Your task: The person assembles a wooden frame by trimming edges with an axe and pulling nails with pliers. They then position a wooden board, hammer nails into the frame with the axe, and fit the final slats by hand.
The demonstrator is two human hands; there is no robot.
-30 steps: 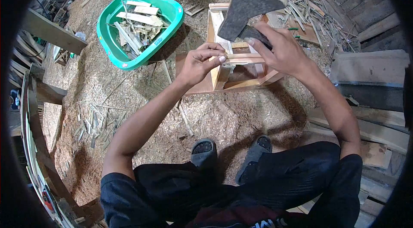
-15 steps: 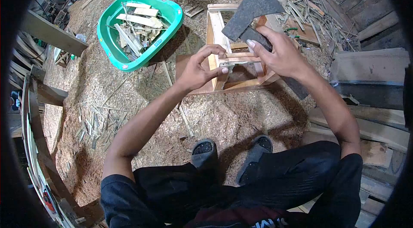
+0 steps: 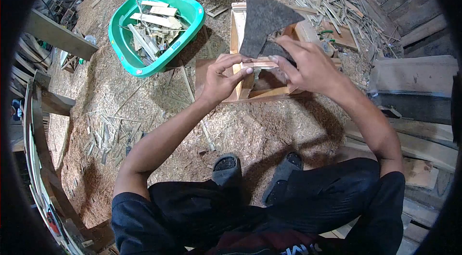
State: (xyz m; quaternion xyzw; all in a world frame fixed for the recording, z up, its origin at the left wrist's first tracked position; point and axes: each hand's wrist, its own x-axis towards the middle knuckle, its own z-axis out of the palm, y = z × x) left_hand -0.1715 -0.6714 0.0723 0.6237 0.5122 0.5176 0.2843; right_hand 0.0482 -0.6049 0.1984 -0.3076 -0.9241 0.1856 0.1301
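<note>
A dark, wide-bladed hatchet (image 3: 269, 20) is in my right hand (image 3: 310, 65), gripped close below its head, with the blade up and away from me. Between the thumb and fingers of my left hand (image 3: 224, 76) is a short strip of wood (image 3: 261, 64), held crosswise. My right thumb lies at the strip's other end. Both hands are over an open wooden frame (image 3: 269, 94) on the ground, and the blade covers part of its far side. The hatchet's handle is mostly hidden by my right hand.
A green plastic basin (image 3: 118, 45) with wood offcuts stands at the left. Sawdust and shavings cover the ground. Green-handled pliers (image 3: 326, 36) lie right of the frame, near a heap of thin sticks (image 3: 332, 7). Planks (image 3: 423, 146) are stacked at my right.
The hatchet head has swung left and down, turning its blade more upright. My right hand has moved slightly with it, and the wood strip has shifted a little left and down.
</note>
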